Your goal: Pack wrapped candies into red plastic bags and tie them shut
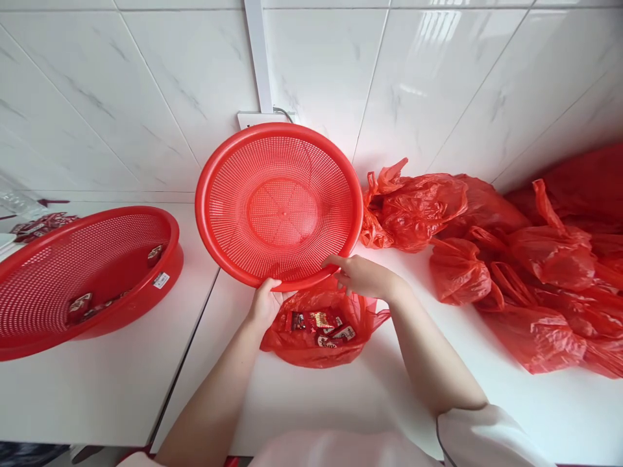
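Round red basket (282, 207), perforated walls, ribbed base, tipped between the hands and facing the wearer. Left hand (265, 305) gripped its near rim; right hand (360, 275) grasped it farther along. Beneath, open red bag (311, 357) held packets (318, 321). Left of hands: second basket (171, 269), few packets inside, frame-cropped. Right: red bags (552, 256), contents hidden.

Two baskets (282, 214) (114, 250) and one open bag (316, 358) show

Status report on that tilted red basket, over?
Left hand holds perforated red basket; right hand touches it too. Open red plastic bag below, printed packets inside. Filled red bags crowd the right side.
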`<state>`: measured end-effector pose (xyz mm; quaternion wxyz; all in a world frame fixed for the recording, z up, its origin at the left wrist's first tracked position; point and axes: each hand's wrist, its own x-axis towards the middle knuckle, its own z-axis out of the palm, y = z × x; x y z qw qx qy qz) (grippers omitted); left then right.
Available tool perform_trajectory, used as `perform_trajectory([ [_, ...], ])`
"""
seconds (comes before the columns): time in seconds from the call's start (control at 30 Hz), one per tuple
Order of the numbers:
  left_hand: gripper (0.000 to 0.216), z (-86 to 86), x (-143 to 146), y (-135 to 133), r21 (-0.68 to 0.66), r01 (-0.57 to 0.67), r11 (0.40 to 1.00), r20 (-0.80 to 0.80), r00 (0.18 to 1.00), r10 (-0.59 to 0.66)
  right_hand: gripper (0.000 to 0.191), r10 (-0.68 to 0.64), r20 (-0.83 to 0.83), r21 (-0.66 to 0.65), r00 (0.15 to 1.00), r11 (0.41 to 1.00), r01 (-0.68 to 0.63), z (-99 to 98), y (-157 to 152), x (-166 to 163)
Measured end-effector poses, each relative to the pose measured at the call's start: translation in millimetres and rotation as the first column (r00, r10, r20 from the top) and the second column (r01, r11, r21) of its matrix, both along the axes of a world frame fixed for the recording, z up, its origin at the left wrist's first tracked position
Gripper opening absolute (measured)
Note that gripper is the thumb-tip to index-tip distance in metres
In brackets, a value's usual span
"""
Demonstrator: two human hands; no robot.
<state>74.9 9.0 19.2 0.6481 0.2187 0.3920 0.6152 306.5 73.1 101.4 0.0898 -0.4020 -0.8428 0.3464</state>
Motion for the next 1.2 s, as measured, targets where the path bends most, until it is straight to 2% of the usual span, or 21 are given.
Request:
perform_trajectory([
  [0.07,0.008,0.4,-3,0,0.014,-0.030,0.999,0.027,0.999,0.029,0.043,-0.019,0.025,0.060,0.999,0.998,0.018,0.0,1,3],
  [0.13,0.007,2.3,-6,-1,0.014,-0.037,0.999,0.047,0.998,0.036,0.047,-0.053,-0.028,0.180,0.998,0.982,0.058,-0.6,2,3],
  [0.27,0.016,11.6,-9,-5,0.024,0.065,0.998,0.026,0.997,-0.066,0.034,-0.076,-0.279,0.347,0.957,0.922,0.174,-1.7,5,-7],
  [0.4,0.038,27.7,-18,-8,0.202,0.254,0.946,-0.147,0.963,-0.227,0.025,-0.135,-0.459,0.403,0.878,0.849,0.341,2.4,5,-12],
  [0.47,0.051,36.6,-32,-9,0.278,0.239,0.930,-0.317,0.937,-0.145,0.027,-0.184,-0.548,0.379,0.816,0.815,0.438,7.0,4,-10],
  [0.5,0.057,40.7,-42,-10,0.295,0.161,0.942,-0.423,0.906,-0.022,0.028,-0.212,-0.583,0.359,0.784,0.799,0.482,9.5,3,-8],
  [0.53,0.063,44.4,-54,-11,0.300,0.037,0.953,-0.540,0.831,0.137,0.029,-0.238,-0.611,0.338,0.755,0.783,0.521,12.1,2,-5],
  [0.57,0.072,47.3,-67,-13,0.308,-0.138,0.941,-0.652,0.690,0.315,0.030,-0.263,-0.635,0.322,0.726,0.764,0.559,14.5,1,-2],
  [0.6,0.082,49.2,-80,-15,0.326,-0.337,0.883,-0.747,0.480,0.460,0.032,-0.287,-0.654,0.310,0.700,0.743,0.593,16.7,1,1],
  [0.63,0.090,50.1,-94,-19,0.333,-0.502,0.798,-0.826,0.253,0.504,0.033,-0.303,-0.668,0.305,0.679,0.721,0.622,18.6,0,4],
  [0.67,0.094,50.0,-106,-22,0.321,-0.612,0.723,-0.879,0.091,0.467,0.034,-0.312,-0.680,0.305,0.663,0.703,0.643,20.2,1,8],
  [0.7,0.094,49.0,-117,-26,0.298,-0.680,0.670,-0.913,0.003,0.409,0.034,-0.316,-0.688,0.308,0.653,0.688,0.657,21.4,1,11],
  [0.77,0.087,45.2,-131,-32,0.275,-0.754,0.596,-0.933,-0.060,0.355,0.034,-0.311,-0.697,0.317,0.646,0.674,0.667,23.1,2,16],
  [0.87,0.075,37.9,-137,-35,0.263,-0.828,0.496,-0.919,-0.058,0.390,0.031,-0.298,-0.701,0.320,0.648,0.681,0.659,24.3,5,22],
  [0.93,0.069,33.0,-137,-33,0.272,-0.844,0.463,-0.906,-0.063,0.418,0.031,-0.294,-0.700,0.316,0.650,0.689,0.652,24.5,6,25],
  [1.07,0.052,23.7,-147,-26,0.451,-0.768,0.456,-0.834,-0.180,0.522,0.030,-0.299,-0.708,0.300,0.640,0.693,0.656,22.9,9,26],
  [1.1,0.049,21.8,-150,-25,0.487,-0.740,0.463,-0.811,-0.187,0.554,0.031,-0.299,-0.713,0.291,0.634,0.697,0.656,22.0,10,26],
  [1.2,0.045,18.0,-149,-20,0.530,-0.643,0.553,-0.778,-0.109,0.619,0.035,-0.290,-0.725,0.267,0.625,0.718,0.643,19.2,12,26],
])
